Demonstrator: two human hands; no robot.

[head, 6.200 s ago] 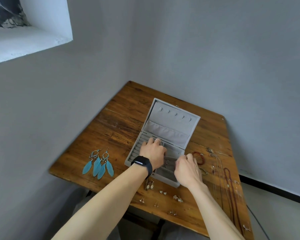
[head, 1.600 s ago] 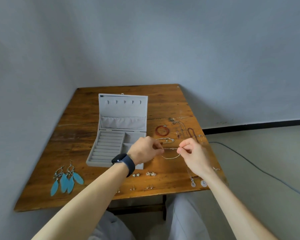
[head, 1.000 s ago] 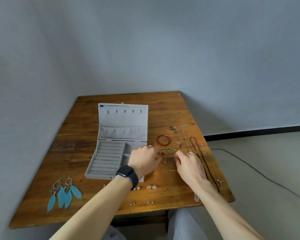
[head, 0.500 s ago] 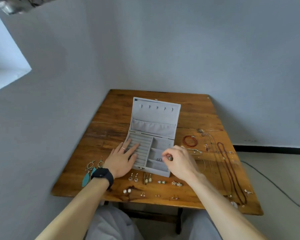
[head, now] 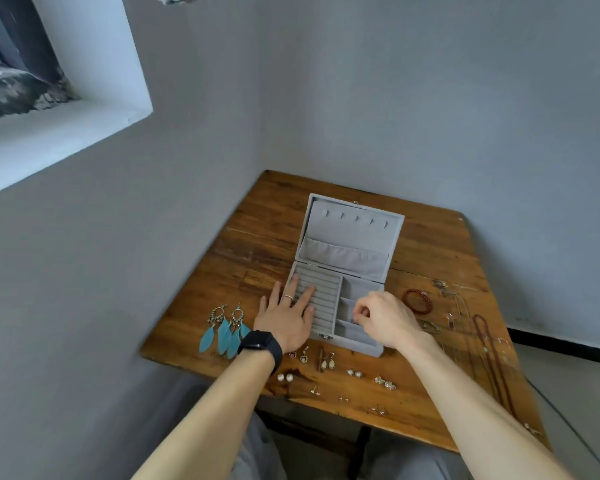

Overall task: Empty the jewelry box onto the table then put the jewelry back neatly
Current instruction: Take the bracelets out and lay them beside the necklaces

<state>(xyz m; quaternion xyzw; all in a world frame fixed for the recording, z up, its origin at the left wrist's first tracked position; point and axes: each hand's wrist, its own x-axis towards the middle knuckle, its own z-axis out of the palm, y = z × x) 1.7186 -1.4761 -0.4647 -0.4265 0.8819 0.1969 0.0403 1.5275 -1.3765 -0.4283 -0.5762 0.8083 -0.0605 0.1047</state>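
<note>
The grey jewelry box (head: 348, 251) stands open on the wooden table (head: 430, 244), lid upright. My left hand (head: 286, 317) lies flat, fingers straight, on the ring rolls (head: 326, 292) in its left half. My right hand (head: 385, 318) hovers over the small right compartments, thumb and fingers pinched on a thin chain that is mostly hidden under them. Blue feather earrings (head: 224, 332) lie left of the box, a red bead bracelet (head: 417, 301) right of it. Several small earrings (head: 354, 373) sit in rows along the front edge.
Long necklaces, one dark red (head: 492, 351), stretch along the table's right side. Grey walls enclose the table at the back and left, with a window sill (head: 66, 126) at upper left. My knees are under the front edge.
Both hands lifted a thin chain from the table's right side. The left hand then settled flat on the ring rolls, and the right hand carried the chain over the box compartments.
</note>
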